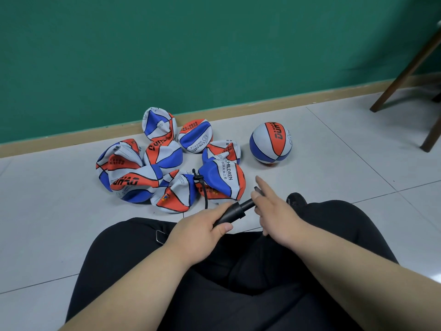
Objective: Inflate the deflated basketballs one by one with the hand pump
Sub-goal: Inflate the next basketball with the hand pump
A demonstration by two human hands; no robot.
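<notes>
One ball (270,142) is round and full, right of the middle. Many flat balls (164,156) lie piled in the middle, not pumped yet. Left hand (202,225) grips the pump (235,211) at the lower middle. Right hand (274,206) is open beside it.

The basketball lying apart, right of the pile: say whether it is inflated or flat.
Inflated. The red, white and blue basketball is fully round; the piled balls beside it are caved in.
</notes>
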